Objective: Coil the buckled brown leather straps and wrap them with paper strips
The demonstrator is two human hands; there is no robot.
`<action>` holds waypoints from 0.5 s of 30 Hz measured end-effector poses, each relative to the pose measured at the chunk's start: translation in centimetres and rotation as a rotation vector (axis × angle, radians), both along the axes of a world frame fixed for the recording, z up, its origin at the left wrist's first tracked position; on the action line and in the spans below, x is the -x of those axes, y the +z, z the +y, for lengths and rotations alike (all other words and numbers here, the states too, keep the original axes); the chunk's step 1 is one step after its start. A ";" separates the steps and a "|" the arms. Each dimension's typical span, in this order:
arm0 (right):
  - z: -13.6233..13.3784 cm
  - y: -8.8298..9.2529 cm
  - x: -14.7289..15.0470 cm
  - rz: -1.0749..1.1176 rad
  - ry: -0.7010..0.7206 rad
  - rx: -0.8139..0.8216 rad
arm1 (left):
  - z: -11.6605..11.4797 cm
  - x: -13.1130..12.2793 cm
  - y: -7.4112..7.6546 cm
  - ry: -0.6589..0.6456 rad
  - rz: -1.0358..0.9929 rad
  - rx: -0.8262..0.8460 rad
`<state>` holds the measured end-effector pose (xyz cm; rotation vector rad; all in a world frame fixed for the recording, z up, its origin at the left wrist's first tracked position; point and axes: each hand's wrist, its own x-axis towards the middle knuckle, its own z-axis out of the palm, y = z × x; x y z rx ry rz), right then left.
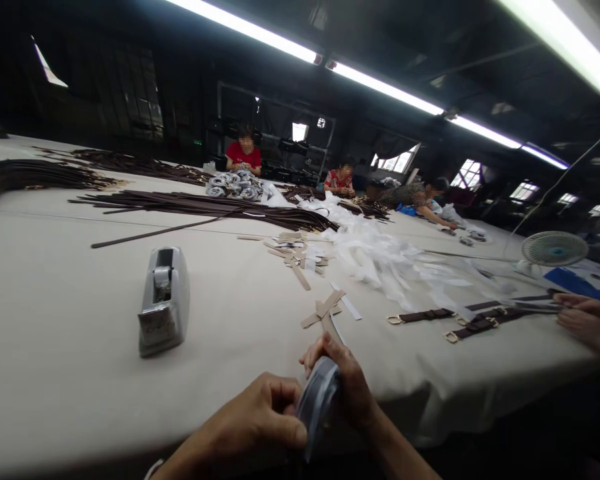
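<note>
Low at the front edge of the table, my two hands hold a coiled strap in pale, shiny wrapping (319, 400). My left hand (263, 410) pinches its near left side between thumb and fingers. Around the far right side my right hand (347, 377) is closed, its thumb on top. Just beyond that hand lie several crossed beige paper strips (325, 310) and a white strip (350, 305); whether one strip touches the fingers I cannot tell. A grey tape dispenser (164, 300) stands on the table to the left of my hands.
Bundles of dark brown straps (205, 207) and a heap of white wrapping (375, 253) lie across the white table (70, 320). Brown straps with gold buckles (430, 316) are at right, near another person's hand (587, 320). A fan (555, 249) stands farther back; several people sit beyond.
</note>
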<state>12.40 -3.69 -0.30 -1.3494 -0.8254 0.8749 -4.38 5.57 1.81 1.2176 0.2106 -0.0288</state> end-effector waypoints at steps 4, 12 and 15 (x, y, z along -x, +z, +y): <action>1.3 0.1 -3.2 -0.439 -0.199 0.060 | 1.9 0.8 1.0 0.252 0.057 -0.794; 4.8 0.8 -13.6 -1.147 -0.088 0.181 | 3.9 -2.0 -4.4 0.398 0.109 -1.525; 6.4 0.8 -15.8 -1.277 0.140 0.304 | 5.0 -2.5 -7.6 0.478 -0.062 -1.541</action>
